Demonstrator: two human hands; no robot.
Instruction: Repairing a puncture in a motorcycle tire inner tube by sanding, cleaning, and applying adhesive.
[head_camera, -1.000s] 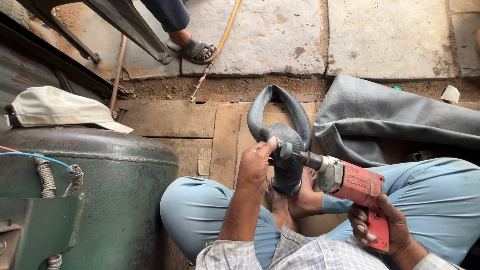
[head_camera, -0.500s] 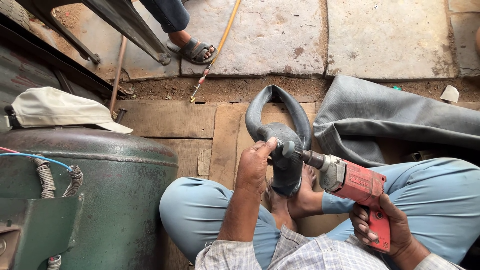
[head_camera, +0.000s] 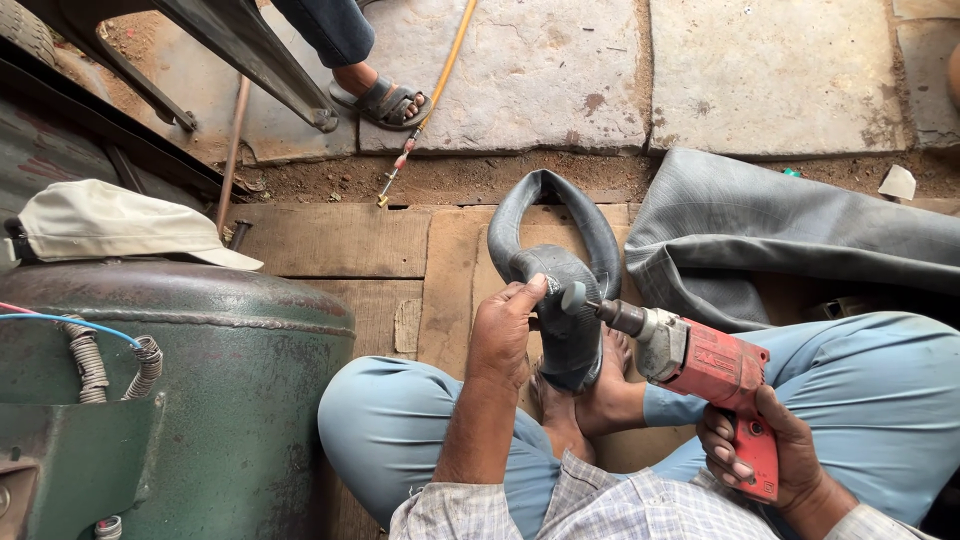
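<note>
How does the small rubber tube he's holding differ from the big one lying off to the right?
The small inner tube is black, folded into a narrow loop and propped against his feet, gripped by the left hand, with the red drill tip on it. The large inner tube is grey, much wider, and lies slack and flattened on the boards, untouched. Both are deflated rubber tubes.

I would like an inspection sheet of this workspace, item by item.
Surface: wooden planks, stone slabs beyond.
Job's things: black inner tube folded in a loop; red drill, its grinding tip at the tube.
Clutter: grey tube, white cap on green tank.
Hands: left hand presses the inner tube; right hand grips the drill handle.
Cables: yellow hose; blue wire.
Surroundings: another person's sandalled foot.
</note>
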